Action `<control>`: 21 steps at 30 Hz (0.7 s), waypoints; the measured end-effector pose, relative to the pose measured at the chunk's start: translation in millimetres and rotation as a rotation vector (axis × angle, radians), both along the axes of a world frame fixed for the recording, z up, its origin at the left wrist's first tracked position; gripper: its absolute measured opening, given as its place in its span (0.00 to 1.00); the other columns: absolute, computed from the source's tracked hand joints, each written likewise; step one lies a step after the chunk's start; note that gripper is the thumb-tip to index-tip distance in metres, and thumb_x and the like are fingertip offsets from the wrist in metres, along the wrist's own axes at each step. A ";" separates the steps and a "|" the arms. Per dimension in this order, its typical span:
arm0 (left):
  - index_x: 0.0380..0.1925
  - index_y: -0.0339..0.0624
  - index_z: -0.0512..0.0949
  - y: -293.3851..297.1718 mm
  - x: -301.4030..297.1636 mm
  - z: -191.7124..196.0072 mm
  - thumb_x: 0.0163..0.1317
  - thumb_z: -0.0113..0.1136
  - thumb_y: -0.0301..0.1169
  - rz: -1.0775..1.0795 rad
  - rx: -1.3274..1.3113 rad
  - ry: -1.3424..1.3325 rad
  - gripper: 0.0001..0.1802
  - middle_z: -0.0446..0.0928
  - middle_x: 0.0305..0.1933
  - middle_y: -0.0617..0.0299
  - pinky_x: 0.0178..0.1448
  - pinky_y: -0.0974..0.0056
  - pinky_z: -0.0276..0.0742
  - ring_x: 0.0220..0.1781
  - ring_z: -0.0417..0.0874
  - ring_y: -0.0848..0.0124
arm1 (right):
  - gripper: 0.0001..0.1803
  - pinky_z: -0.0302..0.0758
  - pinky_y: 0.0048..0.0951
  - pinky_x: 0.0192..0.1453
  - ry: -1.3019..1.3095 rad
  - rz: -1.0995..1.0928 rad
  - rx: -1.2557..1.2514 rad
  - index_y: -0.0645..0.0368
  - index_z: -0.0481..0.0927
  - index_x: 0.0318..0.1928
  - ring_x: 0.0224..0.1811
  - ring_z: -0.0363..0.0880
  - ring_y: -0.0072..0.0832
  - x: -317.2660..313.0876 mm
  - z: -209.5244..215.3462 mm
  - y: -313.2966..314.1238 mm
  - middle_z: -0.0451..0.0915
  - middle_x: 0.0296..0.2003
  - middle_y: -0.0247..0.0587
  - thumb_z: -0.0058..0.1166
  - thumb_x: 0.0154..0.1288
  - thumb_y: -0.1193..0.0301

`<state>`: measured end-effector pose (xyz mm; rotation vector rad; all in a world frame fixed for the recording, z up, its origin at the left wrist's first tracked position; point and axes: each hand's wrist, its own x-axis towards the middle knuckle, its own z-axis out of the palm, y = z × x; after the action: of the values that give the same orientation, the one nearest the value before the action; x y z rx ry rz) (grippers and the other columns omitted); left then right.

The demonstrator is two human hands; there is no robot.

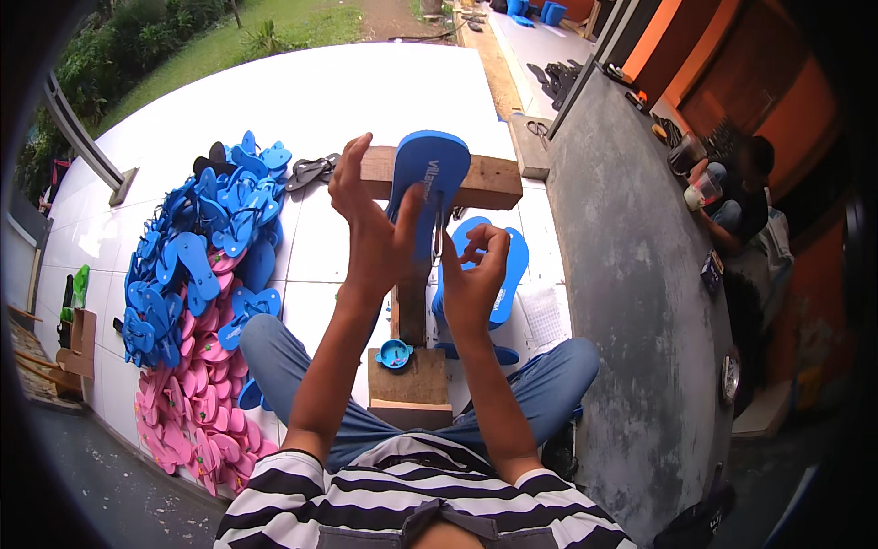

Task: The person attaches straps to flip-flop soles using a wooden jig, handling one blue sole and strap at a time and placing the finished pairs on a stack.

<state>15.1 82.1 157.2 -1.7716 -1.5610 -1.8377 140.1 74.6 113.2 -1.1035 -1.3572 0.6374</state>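
Note:
A blue flip-flop sole (430, 165) stands tilted up in front of me, over a wooden block. My left hand (377, 224) grips its left side, thumb lying across the face and the other fingers raised. Fingers curled, my right hand (477, 274) is at the sole's lower right edge, pinching a slim metal tool (438, 245) that looks like a narrow loop. The tool's tip meets the sole, though its exact contact is hidden. Below the right hand lie more blue soles (514, 270), stacked flat on the white tiles.
Left of me is a large heap of blue flip-flops (197, 261) and pink flip-flops (206, 403). A wooden beam (494, 183) lies ahead; a small blue dish (395, 353) rests on a wooden board (402, 384). At right are a grey ledge (631, 274) and another person (745, 188).

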 end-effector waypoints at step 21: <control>0.38 0.47 0.85 -83.2 34.7 -73.2 0.51 0.71 0.26 -0.157 -0.165 0.319 0.13 0.82 0.37 0.67 0.45 0.64 0.70 0.40 0.80 0.69 | 0.12 0.76 0.22 0.45 0.665 0.199 -0.337 0.64 0.79 0.47 0.41 0.79 0.19 23.7 -21.4 -60.8 0.82 0.39 0.38 0.53 0.76 0.67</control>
<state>49.7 -1.0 84.1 -2.1884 -1.5219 -1.4241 163.8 13.8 91.8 -0.8970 -0.7969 1.2839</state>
